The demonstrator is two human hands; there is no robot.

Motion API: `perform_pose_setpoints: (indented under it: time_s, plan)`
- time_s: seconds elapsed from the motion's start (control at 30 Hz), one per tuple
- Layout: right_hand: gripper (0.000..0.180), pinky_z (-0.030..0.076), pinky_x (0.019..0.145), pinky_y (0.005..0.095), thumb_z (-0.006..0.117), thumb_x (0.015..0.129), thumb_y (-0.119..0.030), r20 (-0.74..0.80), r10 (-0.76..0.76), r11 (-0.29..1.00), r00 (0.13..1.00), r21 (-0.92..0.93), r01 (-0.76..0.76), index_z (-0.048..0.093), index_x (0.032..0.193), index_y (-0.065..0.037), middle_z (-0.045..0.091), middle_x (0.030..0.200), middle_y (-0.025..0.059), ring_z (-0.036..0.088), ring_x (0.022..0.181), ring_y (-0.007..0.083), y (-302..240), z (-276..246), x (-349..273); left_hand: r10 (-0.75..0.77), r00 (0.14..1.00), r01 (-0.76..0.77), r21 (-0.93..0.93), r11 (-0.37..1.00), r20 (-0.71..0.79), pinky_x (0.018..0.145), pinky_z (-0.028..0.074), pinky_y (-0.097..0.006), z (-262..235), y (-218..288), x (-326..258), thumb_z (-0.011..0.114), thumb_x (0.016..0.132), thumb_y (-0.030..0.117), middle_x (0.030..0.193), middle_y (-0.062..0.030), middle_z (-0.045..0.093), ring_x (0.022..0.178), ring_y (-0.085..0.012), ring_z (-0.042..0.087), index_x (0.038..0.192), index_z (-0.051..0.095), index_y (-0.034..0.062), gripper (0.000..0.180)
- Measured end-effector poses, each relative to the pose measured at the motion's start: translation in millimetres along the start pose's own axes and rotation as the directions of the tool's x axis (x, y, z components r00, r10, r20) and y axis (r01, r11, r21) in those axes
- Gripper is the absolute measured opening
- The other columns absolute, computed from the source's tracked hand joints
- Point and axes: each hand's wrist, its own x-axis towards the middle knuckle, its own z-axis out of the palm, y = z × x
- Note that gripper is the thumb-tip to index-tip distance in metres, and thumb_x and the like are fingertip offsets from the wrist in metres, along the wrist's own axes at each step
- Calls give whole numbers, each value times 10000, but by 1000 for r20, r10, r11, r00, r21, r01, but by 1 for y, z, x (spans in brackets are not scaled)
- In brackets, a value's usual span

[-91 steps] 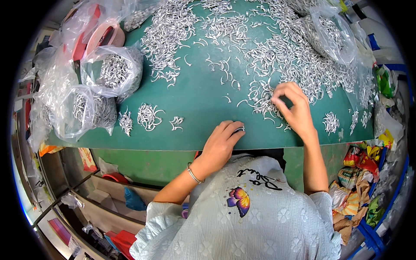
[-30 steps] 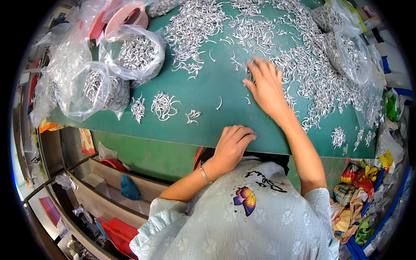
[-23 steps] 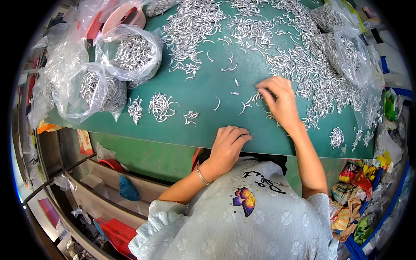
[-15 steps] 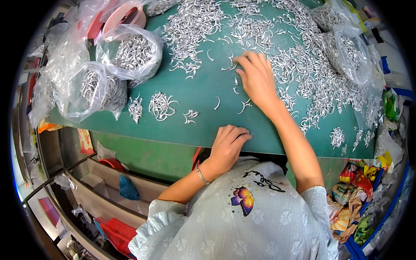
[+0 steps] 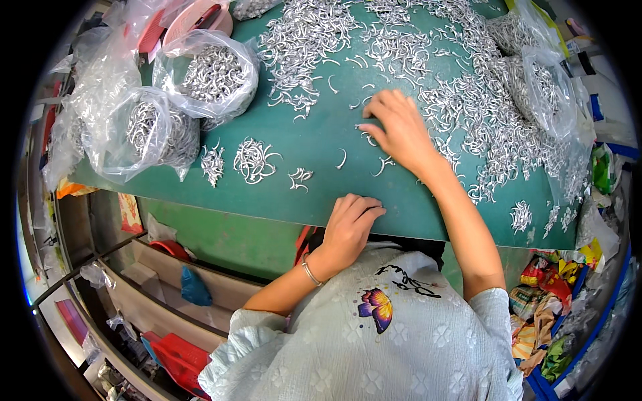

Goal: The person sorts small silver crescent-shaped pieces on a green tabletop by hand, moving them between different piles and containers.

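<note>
A green table (image 5: 314,140) is strewn with several small curved silver metal hooks (image 5: 468,113). My right hand (image 5: 396,127) lies flat on the table at the edge of the big heap, fingers spread over a few loose hooks. My left hand (image 5: 351,224) rests at the table's near edge with its fingers curled; whether it holds hooks is hidden. Three small sorted clusters of hooks (image 5: 254,160) lie to the left of my hands.
Clear plastic bags full of hooks (image 5: 214,73) sit at the left of the table, another bag (image 5: 542,87) at the right. A pink basket (image 5: 194,20) stands at the back left. Shelves with red trays (image 5: 174,354) lie under the table; colourful wrappers (image 5: 555,314) at lower right.
My right hand has swept back and forth over the loose hooks and now sits further left, near the table's middle. My left hand has stayed at the near edge.
</note>
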Motion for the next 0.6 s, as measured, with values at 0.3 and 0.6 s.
perform_pose_setpoints:
  time_s: [0.3, 0.6]
  plan:
    - [90, 414, 785, 384, 683, 812, -71, 41, -77, 988, 996, 137, 71, 603, 822, -31, 594, 829, 98, 556, 855, 292, -22, -1, -11, 33, 999, -32, -23, 999, 0, 759, 433, -367, 3, -3, -2, 626, 727, -60, 1019, -88, 625, 888, -273, 553, 988, 646, 19, 273]
    - [96, 434, 817, 411, 666, 815, -59, -118, 56, 998, 991, 18, -54, 597, 876, -35, 568, 865, 100, 535, 880, 312, -8, -11, 11, 4, 1000, -4, -30, 1000, -6, 773, 454, -363, 4, 1, -2, 668, 738, -91, 986, -85, 636, 868, -273, 568, 967, 667, 23, 256]
